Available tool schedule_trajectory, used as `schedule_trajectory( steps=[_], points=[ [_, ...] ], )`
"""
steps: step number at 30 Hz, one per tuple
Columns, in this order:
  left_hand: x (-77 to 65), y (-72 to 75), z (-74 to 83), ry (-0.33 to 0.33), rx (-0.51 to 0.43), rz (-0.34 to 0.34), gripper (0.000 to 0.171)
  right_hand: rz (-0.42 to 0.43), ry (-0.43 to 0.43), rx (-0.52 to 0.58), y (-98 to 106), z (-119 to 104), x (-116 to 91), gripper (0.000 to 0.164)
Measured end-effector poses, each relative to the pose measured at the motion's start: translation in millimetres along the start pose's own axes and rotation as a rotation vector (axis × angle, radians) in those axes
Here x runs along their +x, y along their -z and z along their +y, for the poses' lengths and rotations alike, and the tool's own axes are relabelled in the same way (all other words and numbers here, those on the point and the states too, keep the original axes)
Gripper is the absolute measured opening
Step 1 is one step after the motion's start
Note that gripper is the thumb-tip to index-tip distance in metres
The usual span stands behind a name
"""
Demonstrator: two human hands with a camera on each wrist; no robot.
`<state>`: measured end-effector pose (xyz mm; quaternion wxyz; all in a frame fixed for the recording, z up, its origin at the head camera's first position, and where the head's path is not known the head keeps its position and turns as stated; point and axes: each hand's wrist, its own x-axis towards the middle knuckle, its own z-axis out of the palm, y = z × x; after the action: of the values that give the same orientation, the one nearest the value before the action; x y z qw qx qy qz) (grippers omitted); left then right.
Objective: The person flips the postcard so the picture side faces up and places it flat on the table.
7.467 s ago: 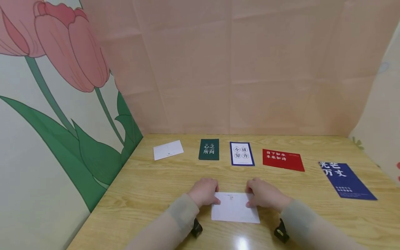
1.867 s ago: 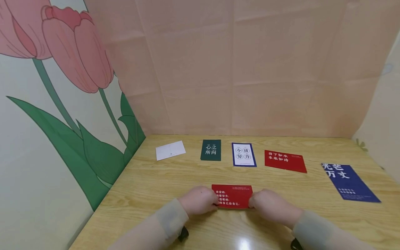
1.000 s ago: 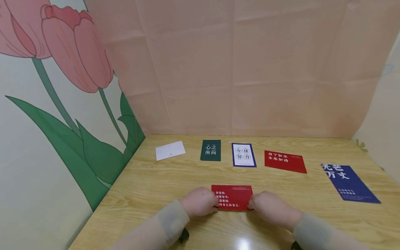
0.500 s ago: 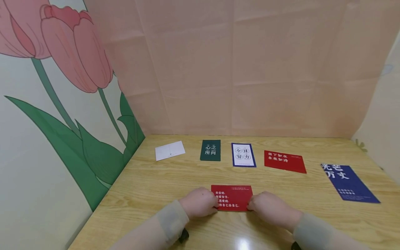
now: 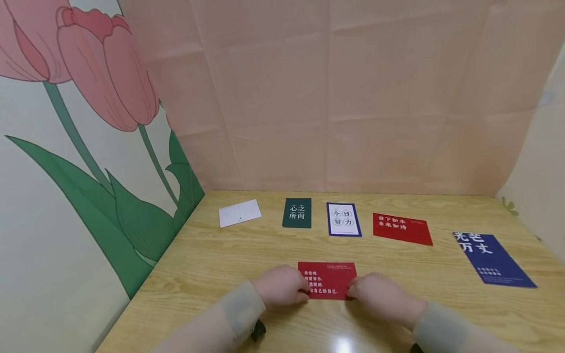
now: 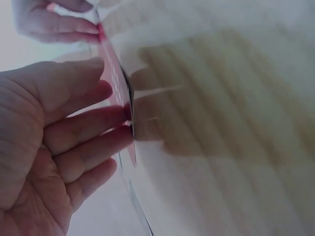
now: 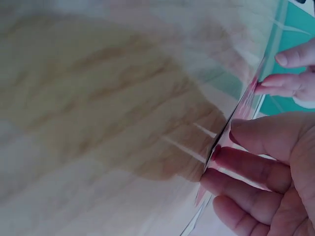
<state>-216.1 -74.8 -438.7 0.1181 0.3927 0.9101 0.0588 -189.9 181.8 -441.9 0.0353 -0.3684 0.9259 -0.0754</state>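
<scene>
A red postcard (image 5: 330,280) with white writing lies flat near the front of the table, between the two hands. At its left edge is my left hand (image 5: 282,286); in the left wrist view the fingertips touch the edge of the card (image 6: 114,83) while the thumb stands apart from them. My right hand (image 5: 383,296) is at the lower right corner. The right wrist view has its fingertips at the edge of the card (image 7: 246,101), the thumb close above. Both hands look relaxed rather than pinching.
Along the back of the wooden table (image 5: 212,269) lie a white card (image 5: 240,213), a green card (image 5: 297,213), a blue-bordered white card (image 5: 344,219), a red card (image 5: 402,229) and a dark blue card (image 5: 495,260). A pink cloth (image 5: 326,98) hangs behind.
The postcard at the front showed its white side earlier and now shows its red side. It has settled flat, slightly nearer. Lately the hands have barely moved, their fingers loosening.
</scene>
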Motion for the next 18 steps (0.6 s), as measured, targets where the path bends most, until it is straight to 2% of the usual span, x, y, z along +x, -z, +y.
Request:
schedule_trajectory(
  steps=[4, 6, 10, 15, 18],
  points=[
    [1.2, 3.0, -7.8, 0.048, -0.093, -0.01, 0.02, -0.009, -0.006, -0.012, -3, -2, 1, 0.018],
    [1.7, 5.3, -14.0, 0.1, -0.149, -0.003, 0.021, -0.014, -0.007, -0.018, -3, -2, 0, 0.021],
    [2.5, 9.9, -35.2, 0.232, -0.224, 0.057, 0.022, -0.022, -0.017, -0.024, -2, -3, -1, 0.024],
    [4.1, 13.3, -74.5, 0.376, -0.208, 0.162, 0.028, -0.025, -0.031, -0.04, -3, -3, -1, 0.025],
    [3.7, 14.7, -99.3, 0.441, -0.145, 0.215, 0.033, -0.027, -0.033, -0.058, -3, -4, 0, 0.025]
  ],
)
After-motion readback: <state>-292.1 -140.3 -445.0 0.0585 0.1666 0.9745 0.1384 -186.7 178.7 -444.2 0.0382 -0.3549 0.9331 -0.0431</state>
